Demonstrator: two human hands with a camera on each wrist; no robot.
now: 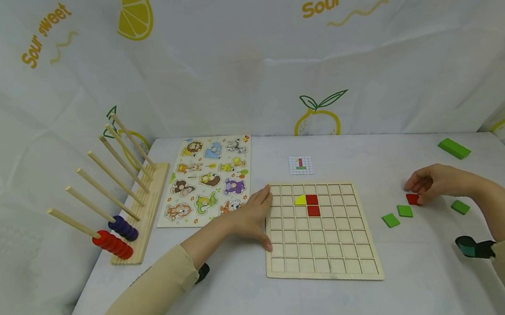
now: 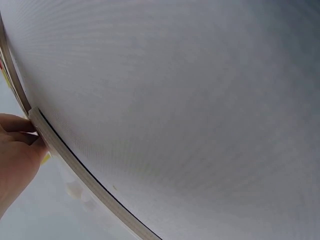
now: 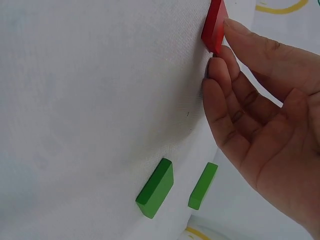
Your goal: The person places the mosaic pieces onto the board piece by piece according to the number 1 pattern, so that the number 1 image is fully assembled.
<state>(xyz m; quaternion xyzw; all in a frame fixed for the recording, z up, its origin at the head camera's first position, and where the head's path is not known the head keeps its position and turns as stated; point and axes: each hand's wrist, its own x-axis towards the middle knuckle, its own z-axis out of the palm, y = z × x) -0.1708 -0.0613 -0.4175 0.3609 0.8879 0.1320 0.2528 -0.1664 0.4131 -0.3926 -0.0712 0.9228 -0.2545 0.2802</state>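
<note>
A wooden grid board (image 1: pixel 305 250) lies flat, a yellow piece (image 1: pixel 301 200) and two red squares (image 1: pixel 313 211) placed in its upper cells. My left hand (image 1: pixel 250 219) rests along the board's left edge, thumb and fingers spread; the left wrist view shows its fingertips against that edge. To the right of the board, my right hand (image 1: pixel 442 181) pinches a red square tile (image 3: pixel 215 27) low at the cloth, thumb on its near face and the index finger partly hidden behind it. Green tiles (image 1: pixel 390 220) lie near this hand, two of them beside the red one.
A small pattern card (image 1: pixel 300 165) lies behind the board. An animal puzzle (image 1: pixel 208 180) and a wooden peg counter (image 1: pixel 144 196) with red and purple rings stand at left. Another green tile (image 1: pixel 460 207) and a green block (image 1: pixel 454 148) are at right.
</note>
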